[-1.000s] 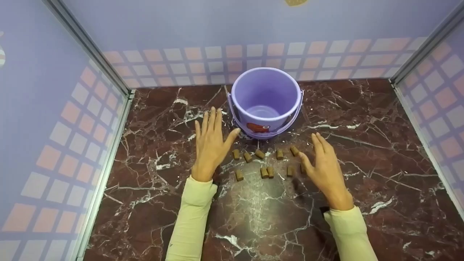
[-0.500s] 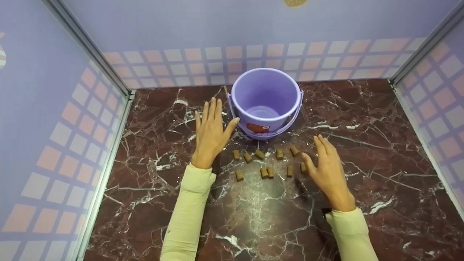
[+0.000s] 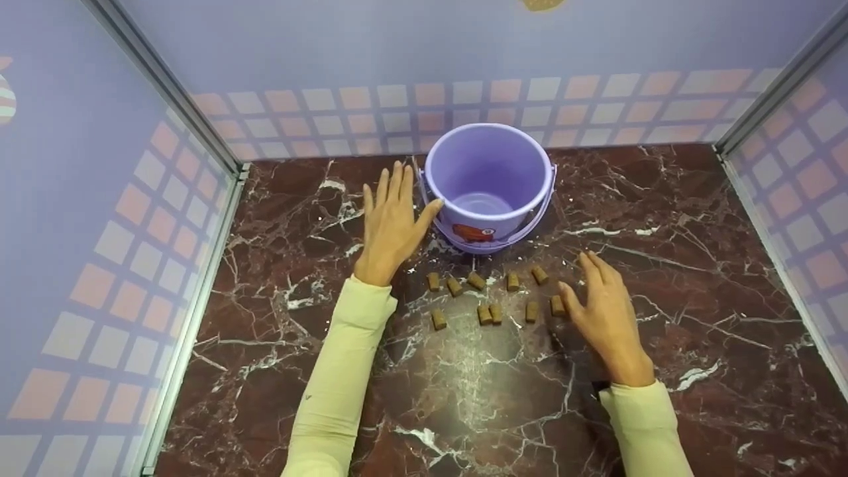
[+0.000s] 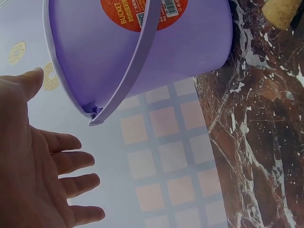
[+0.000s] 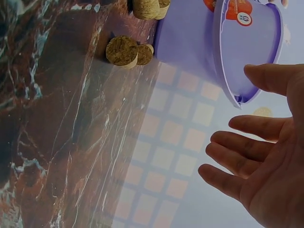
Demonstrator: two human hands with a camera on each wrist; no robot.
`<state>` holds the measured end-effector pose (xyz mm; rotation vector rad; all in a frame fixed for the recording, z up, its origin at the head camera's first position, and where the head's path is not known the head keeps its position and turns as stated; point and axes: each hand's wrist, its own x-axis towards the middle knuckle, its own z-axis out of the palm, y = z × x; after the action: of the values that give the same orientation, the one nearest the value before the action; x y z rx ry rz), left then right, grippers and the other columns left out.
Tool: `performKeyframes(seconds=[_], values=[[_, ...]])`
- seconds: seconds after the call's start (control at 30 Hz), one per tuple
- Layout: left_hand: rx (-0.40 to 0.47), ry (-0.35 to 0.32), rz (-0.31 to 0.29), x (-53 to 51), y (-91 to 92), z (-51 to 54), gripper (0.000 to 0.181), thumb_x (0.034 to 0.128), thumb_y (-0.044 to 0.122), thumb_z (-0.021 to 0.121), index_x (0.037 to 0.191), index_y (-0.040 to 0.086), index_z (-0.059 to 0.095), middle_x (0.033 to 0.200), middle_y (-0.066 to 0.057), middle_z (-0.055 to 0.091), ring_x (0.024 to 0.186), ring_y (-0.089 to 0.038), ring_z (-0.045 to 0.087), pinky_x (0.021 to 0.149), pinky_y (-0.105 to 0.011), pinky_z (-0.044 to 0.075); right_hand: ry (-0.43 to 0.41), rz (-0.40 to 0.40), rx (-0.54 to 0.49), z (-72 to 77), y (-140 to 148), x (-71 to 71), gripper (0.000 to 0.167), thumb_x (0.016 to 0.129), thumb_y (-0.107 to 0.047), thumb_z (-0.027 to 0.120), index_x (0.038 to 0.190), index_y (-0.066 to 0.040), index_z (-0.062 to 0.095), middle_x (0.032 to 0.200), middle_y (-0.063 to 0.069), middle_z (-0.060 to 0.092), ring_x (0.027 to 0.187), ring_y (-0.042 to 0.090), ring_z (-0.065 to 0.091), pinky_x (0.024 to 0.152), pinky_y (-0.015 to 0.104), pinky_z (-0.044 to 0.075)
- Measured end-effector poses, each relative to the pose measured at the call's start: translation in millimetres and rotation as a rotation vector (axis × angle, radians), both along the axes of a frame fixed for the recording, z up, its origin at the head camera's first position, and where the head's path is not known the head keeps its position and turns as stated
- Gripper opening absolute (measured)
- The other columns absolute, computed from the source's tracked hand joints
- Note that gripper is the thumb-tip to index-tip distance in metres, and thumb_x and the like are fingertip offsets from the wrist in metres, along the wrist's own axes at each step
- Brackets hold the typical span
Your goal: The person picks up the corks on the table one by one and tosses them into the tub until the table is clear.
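Note:
A purple bucket (image 3: 464, 228) stands upright near the back wall, its handle (image 3: 530, 228) hanging down in front. Beside its left side is my left hand (image 3: 392, 228), fingers spread and straight, holding nothing; the left wrist view shows a gap between those fingers and the bucket. In front of the bucket, several brown corks (image 3: 476, 281) lie in two loose rows. Just right of the rows hovers my right hand (image 3: 606, 318), fingers relaxed and holding nothing. Its thumb is close to the rightmost cork (image 3: 557, 305). In the right wrist view, corks (image 5: 122, 51) appear beyond the fingers.
The tabletop (image 3: 695, 265) is dark red marble-patterned. Light purple panels with pink and white squares enclose it at the back (image 3: 318, 53), left (image 3: 59, 199) and right (image 3: 818, 132). Metal strips run along the panel corners.
My left hand has moved forward and slightly right, up alongside the bucket. My right hand has shifted slightly right and back, uncovering the rightmost cork. Bucket and corks stay put.

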<state>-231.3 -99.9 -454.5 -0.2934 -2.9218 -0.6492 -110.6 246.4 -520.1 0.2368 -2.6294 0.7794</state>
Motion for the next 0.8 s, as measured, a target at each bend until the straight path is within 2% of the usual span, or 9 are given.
performKeyframes(seconds=[0.2,0.43,0.63,0.8], values=[[-0.014,-0.006,-0.004,-9.5,5.0,4.0,0.092,0.1069,0.069,0.036,0.168,0.003,0.02,0.175,-0.015,0.009,0.162,-0.033,0.005,0.126,-0.056,-0.012,-0.018,-0.021,0.0,-1.8,4,0.6,0.062,0.094,-0.008,0.08,0.144,0.016,0.054,0.146,0.036,0.053,0.133,0.055,0.05,0.116,0.064,0.039],[-0.039,-0.022,-0.007,-18.2,7.7,6.0,0.094,0.1065,0.071,0.034,0.168,0.002,0.018,0.175,-0.016,0.009,0.162,-0.031,0.005,0.127,-0.056,-0.011,0.001,-0.045,0.0,-2.0,8,2.6,0.059,0.093,-0.005,0.081,0.141,0.018,0.056,0.141,0.038,0.056,0.128,0.059,0.053,0.11,0.067,0.043],[-0.065,-0.03,-0.012,-24.0,9.6,8.0,0.094,0.1069,0.07,0.034,0.168,0.001,0.018,0.174,-0.018,0.011,0.162,-0.032,0.006,0.127,-0.059,-0.009,-0.017,-0.062,0.004,-1.2,12,5.2,0.056,0.094,-0.005,0.079,0.14,0.018,0.056,0.142,0.039,0.055,0.13,0.059,0.051,0.113,0.068,0.04],[-0.072,-0.033,-0.015,-28.5,11.9,8.2,0.094,0.1072,0.07,0.032,0.168,0.0,0.018,0.174,-0.02,0.011,0.162,-0.032,0.006,0.126,-0.058,-0.011,0.009,-0.067,-0.001,-3.7,15,6.8,0.053,0.092,-0.002,0.079,0.136,0.019,0.058,0.14,0.04,0.056,0.129,0.059,0.051,0.114,0.067,0.039]])
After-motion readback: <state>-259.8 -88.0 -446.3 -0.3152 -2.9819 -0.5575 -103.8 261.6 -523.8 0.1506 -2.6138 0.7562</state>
